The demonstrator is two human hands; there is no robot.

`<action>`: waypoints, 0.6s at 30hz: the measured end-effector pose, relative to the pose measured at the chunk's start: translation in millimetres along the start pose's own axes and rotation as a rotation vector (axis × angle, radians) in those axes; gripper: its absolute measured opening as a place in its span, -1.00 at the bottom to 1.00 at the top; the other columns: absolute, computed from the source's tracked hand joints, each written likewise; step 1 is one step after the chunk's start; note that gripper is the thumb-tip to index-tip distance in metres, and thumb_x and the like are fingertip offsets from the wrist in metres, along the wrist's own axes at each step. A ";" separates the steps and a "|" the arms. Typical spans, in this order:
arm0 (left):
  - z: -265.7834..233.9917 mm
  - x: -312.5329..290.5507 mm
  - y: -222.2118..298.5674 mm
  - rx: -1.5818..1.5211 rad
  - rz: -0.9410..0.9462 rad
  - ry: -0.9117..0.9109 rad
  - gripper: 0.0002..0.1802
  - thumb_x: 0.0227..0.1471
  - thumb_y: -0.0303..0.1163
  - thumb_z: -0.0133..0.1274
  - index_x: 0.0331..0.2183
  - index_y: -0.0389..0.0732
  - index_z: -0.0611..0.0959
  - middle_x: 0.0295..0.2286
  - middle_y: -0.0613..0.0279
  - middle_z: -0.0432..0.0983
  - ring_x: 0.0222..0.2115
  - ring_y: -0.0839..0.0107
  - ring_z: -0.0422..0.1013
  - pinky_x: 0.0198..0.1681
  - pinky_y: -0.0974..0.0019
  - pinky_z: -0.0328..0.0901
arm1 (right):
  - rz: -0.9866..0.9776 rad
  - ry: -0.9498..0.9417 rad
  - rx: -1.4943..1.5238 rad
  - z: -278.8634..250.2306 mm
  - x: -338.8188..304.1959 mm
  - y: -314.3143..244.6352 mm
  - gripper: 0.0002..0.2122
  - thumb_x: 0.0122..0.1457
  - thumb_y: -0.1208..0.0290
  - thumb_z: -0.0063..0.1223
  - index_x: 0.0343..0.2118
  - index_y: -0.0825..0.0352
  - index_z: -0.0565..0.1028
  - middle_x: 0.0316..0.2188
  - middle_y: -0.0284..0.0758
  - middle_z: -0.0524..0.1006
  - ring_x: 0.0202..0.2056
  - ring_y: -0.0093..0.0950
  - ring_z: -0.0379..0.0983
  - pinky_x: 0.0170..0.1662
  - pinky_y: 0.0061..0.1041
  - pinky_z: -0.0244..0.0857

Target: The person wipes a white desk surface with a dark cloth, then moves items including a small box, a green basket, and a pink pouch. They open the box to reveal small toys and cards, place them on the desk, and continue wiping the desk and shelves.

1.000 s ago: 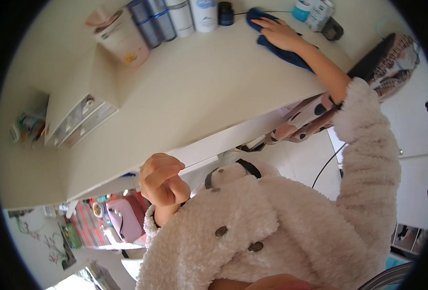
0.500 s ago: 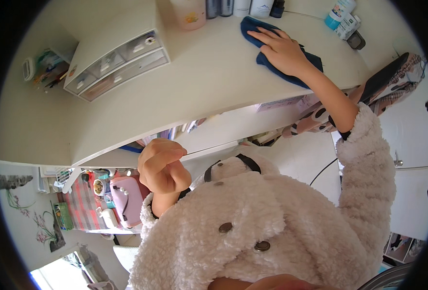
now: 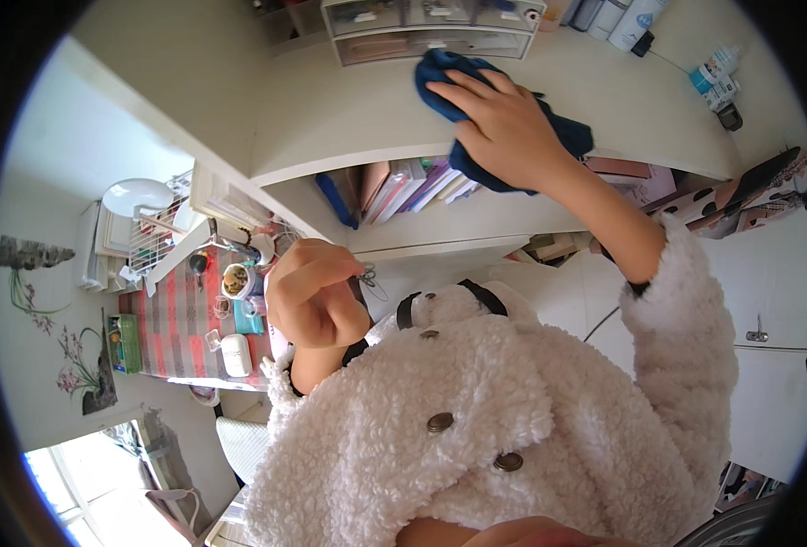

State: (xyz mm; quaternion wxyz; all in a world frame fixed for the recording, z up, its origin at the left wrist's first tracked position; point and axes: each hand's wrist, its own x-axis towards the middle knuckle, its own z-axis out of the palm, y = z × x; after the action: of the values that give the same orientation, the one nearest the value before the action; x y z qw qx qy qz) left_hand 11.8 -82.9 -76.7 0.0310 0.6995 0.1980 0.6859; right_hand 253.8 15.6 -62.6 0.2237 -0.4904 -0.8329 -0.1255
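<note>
A dark blue cloth point(image 3: 433, 71) lies bunched on the cream shelf point(image 3: 331, 114), its near part hanging over the shelf's front edge. My right hand point(image 3: 508, 132) presses on it from above, fingers stretched over the fabric and the cloth gathered beneath the palm. In front of my chest, below the shelf, my left hand point(image 3: 317, 292) is loosely curled into a fist. I see nothing in it.
A small drawer box point(image 3: 435, 41) stands at the back of the shelf, with several bottles point(image 3: 636, 23) right of it. Books point(image 3: 408, 187) fill part of the lower compartment. At left, a table with a checked cloth point(image 3: 171, 319) carries jars and small items.
My right hand has moved the cloth left and nearer, to the shelf's front edge below the drawer box. The view has turned left. My left hand stays curled.
</note>
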 end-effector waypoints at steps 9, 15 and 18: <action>-30.9 -10.7 7.9 0.041 -0.052 0.066 -0.79 -0.16 -0.72 -0.26 -0.39 -0.40 0.41 -0.66 0.08 0.43 -0.69 0.38 0.35 -0.61 0.41 0.27 | -0.334 0.112 0.525 49.4 78.9 -124.2 -0.74 -0.01 0.38 -0.04 -0.24 0.23 0.56 -0.19 -0.32 0.53 -0.09 -0.26 0.38 -0.07 -0.24 0.30; -41.9 -10.9 0.0 0.089 -0.061 0.086 -0.78 -0.18 -0.71 -0.27 -0.40 -0.37 0.41 -0.66 0.09 0.43 -0.68 0.38 0.33 -0.61 0.39 0.24 | -0.046 0.241 0.692 -11.0 36.5 -39.9 -0.81 -0.06 0.56 -0.04 -0.37 0.29 0.57 -0.36 -0.20 0.55 -0.24 -0.17 0.44 -0.09 -0.26 0.30; -42.4 -10.4 -6.0 0.119 -0.160 0.075 -0.86 0.00 -0.63 -0.31 -0.38 -0.31 0.36 -0.68 0.12 0.39 -0.67 0.46 0.26 -0.55 0.43 0.17 | 0.416 0.000 0.229 -40.0 6.1 25.3 -0.76 0.04 0.48 -0.08 -0.23 0.27 0.55 -0.16 -0.24 0.52 -0.08 -0.19 0.39 0.05 -0.30 0.24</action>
State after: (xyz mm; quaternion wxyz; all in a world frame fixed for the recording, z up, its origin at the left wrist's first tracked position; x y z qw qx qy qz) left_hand -30.6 -90.3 -86.0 0.0367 0.6557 0.2947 0.6942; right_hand 283.4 15.5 -25.1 0.2992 -0.6230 -0.7225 0.0186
